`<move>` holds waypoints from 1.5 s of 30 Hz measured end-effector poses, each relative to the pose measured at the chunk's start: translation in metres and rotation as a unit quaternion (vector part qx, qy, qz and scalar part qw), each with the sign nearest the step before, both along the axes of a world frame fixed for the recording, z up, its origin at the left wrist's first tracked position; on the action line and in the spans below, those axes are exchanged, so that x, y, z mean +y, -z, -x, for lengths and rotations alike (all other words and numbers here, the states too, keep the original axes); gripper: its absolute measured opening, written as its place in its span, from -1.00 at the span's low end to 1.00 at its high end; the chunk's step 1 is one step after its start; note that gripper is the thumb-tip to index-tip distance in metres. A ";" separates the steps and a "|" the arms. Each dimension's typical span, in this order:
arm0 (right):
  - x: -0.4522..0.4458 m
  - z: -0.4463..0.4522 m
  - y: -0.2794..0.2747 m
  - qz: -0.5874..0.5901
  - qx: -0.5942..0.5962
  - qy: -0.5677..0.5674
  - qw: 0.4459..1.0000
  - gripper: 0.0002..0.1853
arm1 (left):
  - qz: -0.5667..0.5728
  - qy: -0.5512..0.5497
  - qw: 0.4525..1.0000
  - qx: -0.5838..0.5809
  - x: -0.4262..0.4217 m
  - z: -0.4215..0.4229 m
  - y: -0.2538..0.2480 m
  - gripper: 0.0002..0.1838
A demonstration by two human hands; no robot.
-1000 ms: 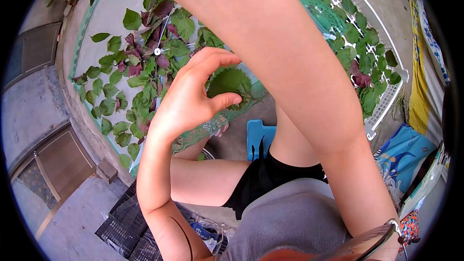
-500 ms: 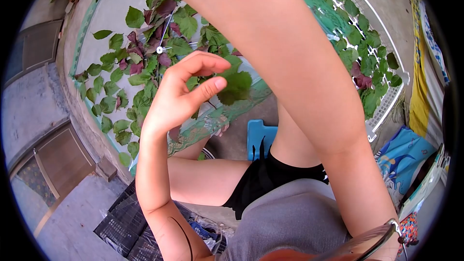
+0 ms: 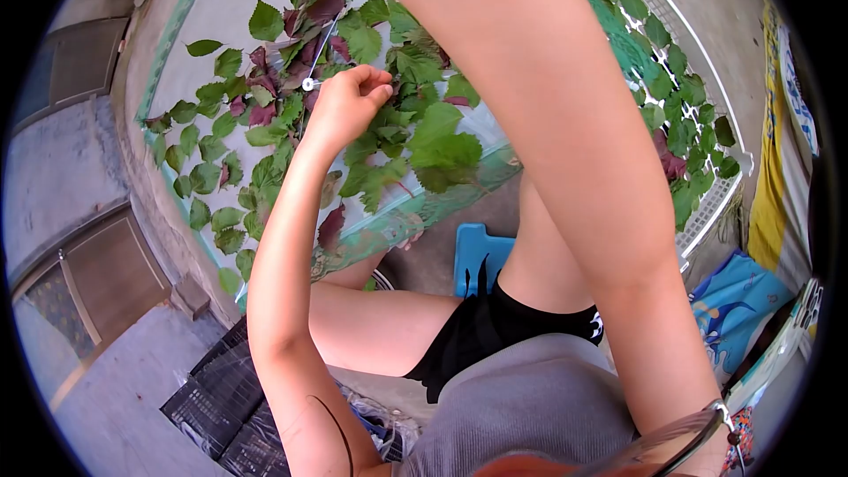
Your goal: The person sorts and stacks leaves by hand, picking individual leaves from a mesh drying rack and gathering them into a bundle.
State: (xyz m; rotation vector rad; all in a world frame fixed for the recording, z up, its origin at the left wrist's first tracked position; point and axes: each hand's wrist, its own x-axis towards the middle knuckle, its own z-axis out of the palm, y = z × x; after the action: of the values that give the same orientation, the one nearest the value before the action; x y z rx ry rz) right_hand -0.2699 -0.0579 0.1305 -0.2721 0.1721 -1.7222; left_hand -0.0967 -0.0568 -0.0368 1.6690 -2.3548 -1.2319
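As the left hand (image 3: 352, 99), narrowly curled, its hold unclear, apparently picks at leaves (image 3: 422, 64) inside the table's near edge (image 3: 397, 224), right hand unseen, the next move likely needs delicacy.

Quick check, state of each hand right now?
Left hand: fingers curled toward the thumb over green and purple leaves; whether it holds one cannot be told.
Right hand: out of frame.

Lit brightly and evenly, with soft shadows. Bowed strongly toward black, vignetted corners. Sharp across the leaves (image 3: 448, 152); apparently defocused at the eyeglasses (image 3: 702, 434).
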 end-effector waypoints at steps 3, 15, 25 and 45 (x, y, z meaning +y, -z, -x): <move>0.000 0.004 -0.001 -0.023 0.023 0.013 0.999 -0.80 | 0.030 -0.007 0.997 -0.078 -0.010 0.010 0.005 -0.67; -0.009 0.013 -0.005 -0.063 0.027 -0.024 0.997 -0.83 | -0.017 -0.166 0.981 0.100 -0.034 0.038 0.064 -0.70; -0.012 0.018 0.004 -0.010 0.012 -0.029 0.999 -0.84 | 0.033 -0.123 0.979 0.158 -0.049 0.004 0.016 -0.92; -0.026 0.031 0.011 -0.049 0.024 -0.058 0.997 -0.75 | 0.019 -0.457 0.755 0.469 -0.184 0.019 0.023 -0.89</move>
State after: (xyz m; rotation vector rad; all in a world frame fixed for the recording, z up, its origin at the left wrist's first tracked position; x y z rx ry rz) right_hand -0.3013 -0.0841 0.1198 -0.2451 0.2705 -1.5887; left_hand -0.1159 -0.2404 -0.0602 1.3304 -0.7849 -1.2604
